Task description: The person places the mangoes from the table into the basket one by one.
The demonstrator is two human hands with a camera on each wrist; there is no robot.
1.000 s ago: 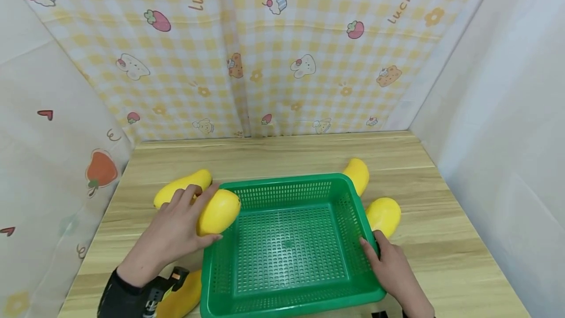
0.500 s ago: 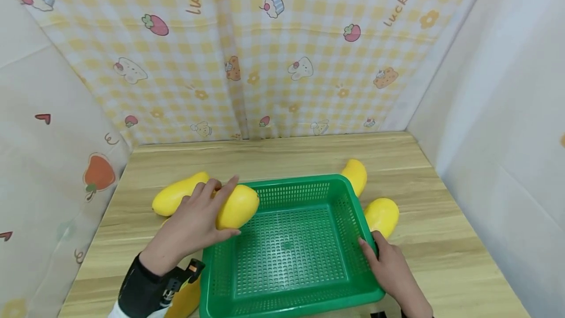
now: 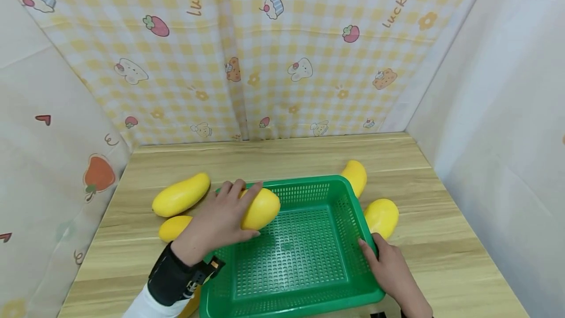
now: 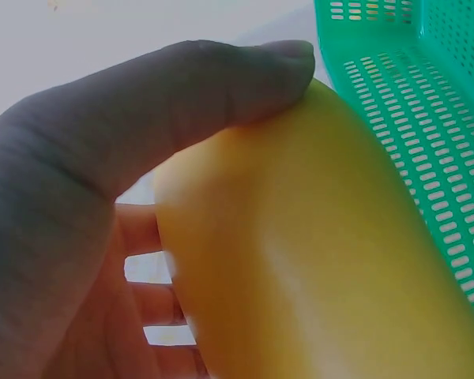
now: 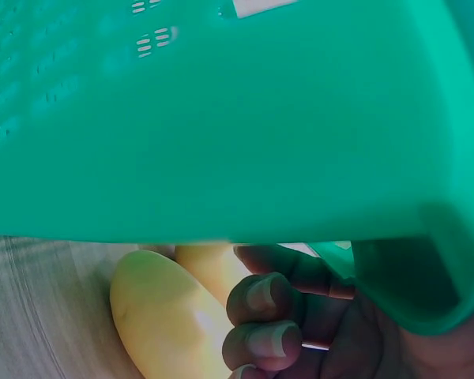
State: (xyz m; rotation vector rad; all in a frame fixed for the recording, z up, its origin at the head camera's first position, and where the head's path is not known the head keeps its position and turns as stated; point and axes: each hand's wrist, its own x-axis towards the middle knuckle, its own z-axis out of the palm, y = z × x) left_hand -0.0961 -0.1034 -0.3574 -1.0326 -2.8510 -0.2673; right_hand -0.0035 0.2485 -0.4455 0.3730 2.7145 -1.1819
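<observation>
My left hand (image 3: 222,220) grips a yellow mango (image 3: 261,208) over the left part of a green plastic basket (image 3: 289,300). In the left wrist view the thumb lies across the top of the mango (image 4: 300,237) and the fingers curl behind it, with the perforated basket wall to the right. My right hand (image 3: 393,264) holds the basket's right rim, thumb on the inside and fingers under the outside. From the right wrist view, curled fingers (image 5: 261,320) show below the basket wall (image 5: 221,142). The basket's mesh floor shows bare.
Two mangoes lie left of the basket, a long one (image 3: 182,194) and a shorter one (image 3: 173,228); another is mostly hidden under the left forearm. Right of the basket are two more, a far mango (image 3: 355,176) and a nearer mango (image 3: 382,216). A patterned curtain (image 3: 273,63) backs the wooden table (image 3: 265,158).
My left hand has carried the mango rightward, from the basket's left rim to over its interior. A shorter mango on the left has come into view. The right hand keeps its hold on the rim.
</observation>
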